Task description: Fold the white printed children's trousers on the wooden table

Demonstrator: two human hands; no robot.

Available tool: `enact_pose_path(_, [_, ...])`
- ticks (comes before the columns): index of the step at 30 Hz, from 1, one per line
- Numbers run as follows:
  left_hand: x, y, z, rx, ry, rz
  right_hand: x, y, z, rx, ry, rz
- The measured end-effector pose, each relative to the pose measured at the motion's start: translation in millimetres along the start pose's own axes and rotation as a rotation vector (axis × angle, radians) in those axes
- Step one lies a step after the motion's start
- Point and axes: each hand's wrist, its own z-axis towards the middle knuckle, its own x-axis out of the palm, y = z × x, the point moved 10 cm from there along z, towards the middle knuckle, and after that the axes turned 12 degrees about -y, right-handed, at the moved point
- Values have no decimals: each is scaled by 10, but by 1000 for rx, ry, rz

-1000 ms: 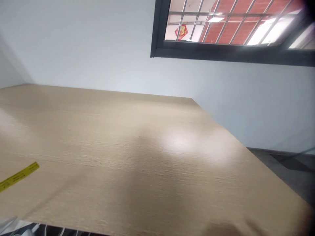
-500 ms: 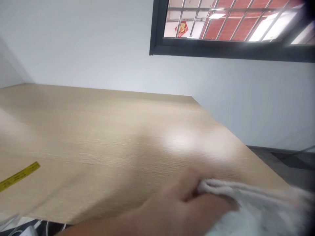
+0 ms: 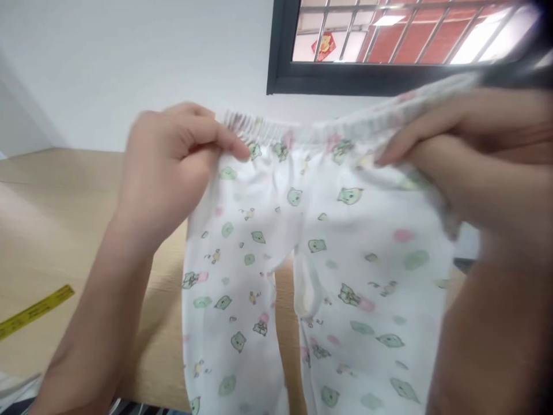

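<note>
A pair of small white pants (image 3: 259, 219) printed with green animal faces and pink spots hangs upright before me, its gathered elastic waistband on top. My left hand (image 3: 173, 155) pinches the waistband at its left corner. At the other corner, my right hand (image 3: 470, 150) grips the band, its outline smeared by motion. Both legs of the pants drop down past the bottom of the view, with a narrow gap between them. The cloth looks stretched between my two hands.
Behind the pants lies a light wooden tabletop (image 3: 86, 230) with a yellow printed strip (image 3: 37, 311) at its left. Partly visible cables and pale items sit below the near edge. A white wall and a dark-framed barred window (image 3: 389, 78) stand behind.
The bunched white cloth at the lower right has been raised and spread out as pants. Both hands now hold its waistband; earlier only one hand showed clearly, low over the table.
</note>
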Motion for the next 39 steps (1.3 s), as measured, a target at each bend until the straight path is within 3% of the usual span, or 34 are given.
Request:
enact_pose_path(3, [415,385,71,-46,180,23,324,-201,175,30,9,-66])
enact_pose_path(6, [863,873,46,-127,287,49,838,-740,180,148,163,-67])
enact_pose_path(9, [1318,1299,-136,-153,391,80,1263,-1274,58,172,302,-118])
enact_pose_path(13, [1782,1713,-501,-180,517,57,1575,-1812,-191,255,399,-144])
enact_pose_path(18, [2004,1995,-800,-247,588,-9,1788,-2093,-486,332,481,-172])
enact_pose_path(23, [1986,2073,-855,-352,618,-49,1903,-2155,-647,288,589,-283])
enact_pose_path(26, [1875,2023,-798,-455,679,-84,1861,-2032,-565,224,558,-425])
enact_pose_path(29, [1760,1844,-751,-540,830,-183,1990,-1554,-511,127,592,-258])
enact_pose_path(31, [1761,1643,-933,-612,1128,-289,2218,-1109,-675,90,795,-25])
enact_pose_path(33, [1709,1447,-1281,-670,1531,-343,2409,-672,-963,30,1042,119])
enact_pose_path(34, [1660,1405,-1435,-700,1688,-338,2461,-501,-1080,-20,1111,127])
enact_pose_path(35, [1632,1413,-1535,-735,1771,-322,2491,-365,-1158,-76,1129,114])
enact_pose_path(36, [1641,1462,-1578,-773,1775,-306,2506,-262,-1204,-127,1113,91])
enact_pose_path(39, [1758,1660,-1580,-904,1613,-362,2513,-68,-1326,-239,1049,61])
